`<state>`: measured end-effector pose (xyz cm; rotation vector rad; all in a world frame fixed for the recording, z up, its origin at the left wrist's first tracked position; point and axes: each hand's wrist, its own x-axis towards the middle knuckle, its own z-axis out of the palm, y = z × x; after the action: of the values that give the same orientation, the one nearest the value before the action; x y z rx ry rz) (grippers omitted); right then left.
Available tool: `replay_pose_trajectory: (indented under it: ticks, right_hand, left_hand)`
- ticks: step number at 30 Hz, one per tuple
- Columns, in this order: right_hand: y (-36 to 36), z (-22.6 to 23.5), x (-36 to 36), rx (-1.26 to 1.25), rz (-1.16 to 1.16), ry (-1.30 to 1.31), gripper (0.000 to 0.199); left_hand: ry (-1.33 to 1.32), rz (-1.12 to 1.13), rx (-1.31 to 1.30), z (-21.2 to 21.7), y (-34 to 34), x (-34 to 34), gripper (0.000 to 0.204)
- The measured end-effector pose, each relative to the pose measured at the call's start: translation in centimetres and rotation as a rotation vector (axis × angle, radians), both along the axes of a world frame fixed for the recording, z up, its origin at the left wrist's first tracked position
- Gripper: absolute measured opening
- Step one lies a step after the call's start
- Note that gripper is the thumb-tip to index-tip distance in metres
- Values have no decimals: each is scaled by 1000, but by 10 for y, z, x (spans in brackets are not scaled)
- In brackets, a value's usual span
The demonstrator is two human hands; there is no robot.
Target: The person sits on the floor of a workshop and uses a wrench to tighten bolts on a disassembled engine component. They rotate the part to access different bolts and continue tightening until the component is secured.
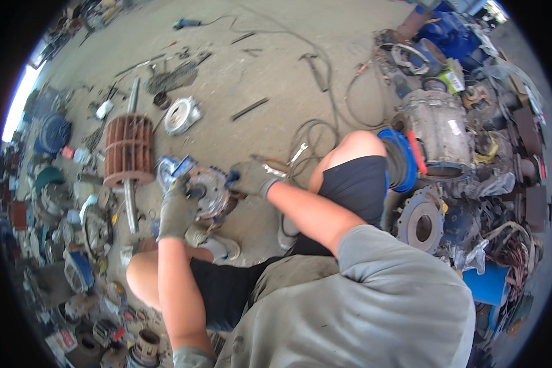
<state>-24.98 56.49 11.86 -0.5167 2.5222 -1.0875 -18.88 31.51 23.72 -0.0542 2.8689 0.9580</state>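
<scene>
A round grey metal motor end cover (210, 191) is tilted up between my feet. My left hand (178, 211), in a grey-green work glove, has its fingers closed on the cover's left side. On the other side of it my right hand (251, 178), gloved too, is closed at the rim. A small dark-blue piece (232, 178) shows at its fingertips; what it is I cannot make out. Just beyond the right hand lie an open-ended wrench (299, 153) and a tool with reddish handles (275, 164). Blue-and-white wrapping (176, 170) touches the cover's far left side.
A rusty rotor on a steel shaft (129, 150) lies to the left. Farther off are a pale ring-shaped casting (182, 116), a hammer (314, 72) and loose cable (316, 132). At right stand a blue cable reel (397, 161) and a grey motor housing (438, 126). Piled parts line both sides.
</scene>
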Motion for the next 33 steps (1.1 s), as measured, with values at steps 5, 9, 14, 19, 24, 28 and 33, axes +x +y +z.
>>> replay_pose_trajectory:
  ticks: [5,9,14,19,24,28,33]
  right_hand:
    - [-3,0,4,16,-11,88,39]
    - [-6,3,7,-105,-10,69,36]
    - [-6,2,6,28,-50,81,42]
    - [-10,1,13,39,-82,10,37]
    - [-12,3,14,-11,-112,59,34]
    - [-6,4,8,-73,-24,55,35]
    - [1,7,-5,-59,54,43,31]
  left_hand:
    - [-104,16,103,-5,2,-8,53]
    - [-77,-15,44,-21,-5,-12,57]
    - [-77,-242,332,-67,-21,-48,57]
    - [-146,-325,-154,-69,-34,-53,50]
    - [-112,-214,-241,-67,-23,-58,31]
    - [-129,-383,-427,-65,-20,-60,45]
    - [-182,-135,-220,-18,-2,-37,50]
